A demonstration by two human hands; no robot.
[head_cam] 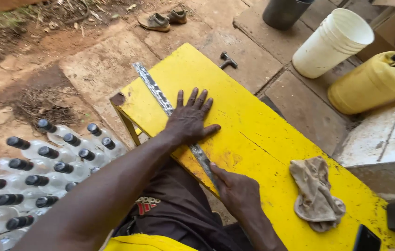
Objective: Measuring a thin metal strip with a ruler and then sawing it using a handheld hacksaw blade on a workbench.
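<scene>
Looking down, we see our right hand (238, 191) close to us, wrapped around the near end of a long flat metal blade (160, 96). Our fingers are closed on it. Our left hand (189, 120) lies open and flat on top of the blade, fingers spread wide, pressing it down on the yellow table (258, 135). The blade lies slanting across the table, from our right hand up to the far left edge.

Just beside our right hand, a crumpled brown rag (315, 193) sits on the table. A dark phone (366, 239) peeks in at the near right corner.

On the ground to our left stand many clear bottles (44, 172) with black caps, packed close together. We cannot tell what is in them.

Farther off on the right, a yellow jug (371, 83) lies on its side with a black cap. We cannot see inside it. Behind it stands a stack of white buckets (332, 42), and the top one looks empty. Past that is a dark grey bucket (283, 13), cut off by the edge.

A small hammer (228, 60) lies on the stones past the table. Far away, two brown shoes (162, 20) sit on the dirt.
</scene>
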